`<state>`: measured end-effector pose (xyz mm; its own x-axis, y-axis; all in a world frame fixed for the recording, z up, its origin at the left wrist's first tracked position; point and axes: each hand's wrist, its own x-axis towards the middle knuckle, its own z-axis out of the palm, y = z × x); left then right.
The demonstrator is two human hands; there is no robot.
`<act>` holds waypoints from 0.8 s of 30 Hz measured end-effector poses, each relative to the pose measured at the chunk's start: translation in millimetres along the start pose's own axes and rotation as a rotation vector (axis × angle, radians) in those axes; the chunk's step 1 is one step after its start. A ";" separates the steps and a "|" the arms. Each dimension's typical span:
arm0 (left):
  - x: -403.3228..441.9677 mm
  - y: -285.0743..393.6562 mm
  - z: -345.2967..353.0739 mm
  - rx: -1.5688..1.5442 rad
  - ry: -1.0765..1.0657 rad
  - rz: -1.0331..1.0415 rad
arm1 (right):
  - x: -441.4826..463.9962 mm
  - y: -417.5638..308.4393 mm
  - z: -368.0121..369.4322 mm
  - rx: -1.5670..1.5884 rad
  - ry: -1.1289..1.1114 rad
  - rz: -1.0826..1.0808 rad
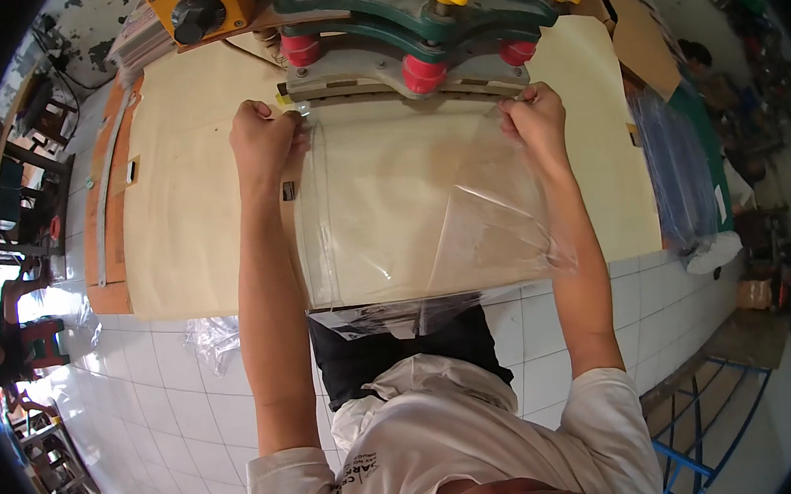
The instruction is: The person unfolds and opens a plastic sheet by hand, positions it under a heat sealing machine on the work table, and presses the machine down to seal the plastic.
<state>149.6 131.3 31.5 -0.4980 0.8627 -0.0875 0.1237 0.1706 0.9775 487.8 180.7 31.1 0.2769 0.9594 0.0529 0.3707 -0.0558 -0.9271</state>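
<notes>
A clear plastic sheet (382, 192) lies across the table in front of me, its near part hanging over the table's front edge. My left hand (265, 144) is closed on the sheet's far left corner. At the far right corner, my right hand (534, 123) pinches the same sheet. The sheet's far edge runs along the front of a green and grey press head (409, 65) with red knobs. A loose fold slants across its right half. Whether the edge reaches under the press head, I cannot tell.
Cream-coloured paper covers the table (180, 227). An orange control box (201, 13) with a black dial stands at the back left. A stack of clear bluish plastic (682, 169) lies at the right, near a cardboard piece (643, 32). A blue metal frame (706, 418) stands on the floor.
</notes>
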 end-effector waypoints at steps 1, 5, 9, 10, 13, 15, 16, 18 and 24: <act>-0.9 1.0 0.1 -0.002 -0.001 0.001 | 0.2 0.0 0.2 0.016 -0.003 0.007; 2.1 -4.1 0.1 -0.019 -0.003 -0.002 | -3.5 -1.9 1.4 0.057 0.010 0.006; 2.8 -4.6 -0.1 -0.040 -0.015 -0.004 | -4.8 -3.7 1.1 0.084 -0.010 0.010; 1.4 -3.2 0.0 -0.040 -0.015 -0.005 | -5.0 -3.6 0.9 0.096 -0.016 0.017; -3.5 2.6 -0.6 0.014 0.000 0.010 | -3.1 -1.3 0.4 0.088 -0.020 0.020; -4.6 5.0 -0.7 0.025 0.001 -0.007 | -2.9 -0.8 1.0 0.094 -0.019 0.020; -3.9 4.6 -0.4 0.025 0.001 -0.007 | -2.6 -1.0 1.1 0.099 -0.020 0.017; -2.8 3.7 -0.3 -0.003 -0.006 -0.019 | -2.5 -1.7 1.0 0.115 -0.025 0.022; -3.8 4.0 -0.8 0.008 -0.007 -0.017 | -1.8 -0.5 0.3 0.141 -0.036 0.027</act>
<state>151.3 128.4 35.8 -0.4937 0.8632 -0.1056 0.1221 0.1891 0.9743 486.8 179.0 31.3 0.2518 0.9676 0.0158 0.2346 -0.0452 -0.9710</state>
